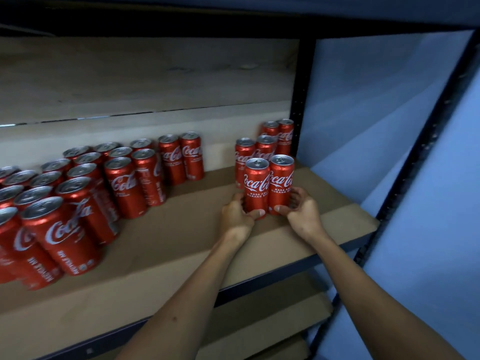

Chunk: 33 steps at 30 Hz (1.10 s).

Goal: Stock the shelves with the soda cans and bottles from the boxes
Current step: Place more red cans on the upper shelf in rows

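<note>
Red cans everywhere on this level, and I'm watching two more going in. I'm seeing the left hand (237, 213) curling round the base of the left can (255, 187), thumb across its front. The right hand (301, 209) is doing the same on the right can (281, 184). So both hands are gripping, one can each, neither one spread or idle.

Both cans are standing upright, long axis vertical, touching side by side. Their bases are sitting at or just above the brown shelf board (337, 203); I can't tell whether they're resting on it yet.

The relation that matters: the cans are lying straight ahead of the hands, with the back cluster (270, 144) just behind them, close against the black corner post (302, 100). That cluster is running two wide, and the held pair is lining up as its next row forward. Each hand is nearest its own can, so no crossover needed.

I'm judging this as the set-down step: nudge back against the cluster, then let go.

A big block of cans (78, 193) is standing well apart to the left, with bare board between the groups. Lower shelf (272, 323) is showing beneath.
</note>
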Motion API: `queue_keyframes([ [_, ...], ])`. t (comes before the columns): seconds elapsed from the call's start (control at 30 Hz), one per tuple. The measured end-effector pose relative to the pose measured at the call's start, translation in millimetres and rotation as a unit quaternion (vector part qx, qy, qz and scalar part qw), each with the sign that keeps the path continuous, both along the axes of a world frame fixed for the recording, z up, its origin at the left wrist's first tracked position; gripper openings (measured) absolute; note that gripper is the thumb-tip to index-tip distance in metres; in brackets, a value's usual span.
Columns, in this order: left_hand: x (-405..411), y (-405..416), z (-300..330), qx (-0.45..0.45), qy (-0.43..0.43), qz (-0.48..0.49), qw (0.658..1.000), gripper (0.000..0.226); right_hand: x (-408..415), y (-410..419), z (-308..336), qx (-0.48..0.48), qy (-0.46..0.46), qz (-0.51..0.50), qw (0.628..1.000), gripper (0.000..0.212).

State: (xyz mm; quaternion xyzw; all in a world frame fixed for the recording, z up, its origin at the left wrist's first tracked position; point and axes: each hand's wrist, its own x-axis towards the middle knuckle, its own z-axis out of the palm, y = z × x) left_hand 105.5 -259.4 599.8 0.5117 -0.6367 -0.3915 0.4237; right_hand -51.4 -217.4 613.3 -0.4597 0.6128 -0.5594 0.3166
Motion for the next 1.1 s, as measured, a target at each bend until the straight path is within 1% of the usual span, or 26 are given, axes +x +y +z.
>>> queue_keyframes([
  [0.1, -37, -2, 3, -0.009, 0.010, 0.000, 1.000, 0.068, -33, -2, 0, 0.004, 0.009, -0.016, 1.000, 0.070],
  [0.2, -66, -5, 5, -0.013, 0.001, 0.015, 1.000, 0.069, -58, -7, 1, 0.002, 0.007, -0.020, 1.000, 0.069],
  [0.37, -100, -17, 3, -0.021, -0.022, 0.027, 0.999, 0.059, -89, -19, 0, -0.016, 0.020, -0.033, 0.999, 0.063],
  [0.5, -121, -26, 4, -0.038, -0.027, 0.032, 0.998, 0.055, -108, -32, -1, -0.017, 0.033, -0.039, 0.999, 0.063],
  [0.73, -146, -43, 1, -0.047, -0.012, 0.026, 0.998, 0.052, -132, -51, -3, -0.011, 0.045, -0.054, 0.997, 0.062],
  [1.1, -157, -62, -2, -0.071, -0.039, 0.033, 0.996, 0.054, -143, -68, -8, -0.014, 0.072, -0.077, 0.994, 0.063],
])
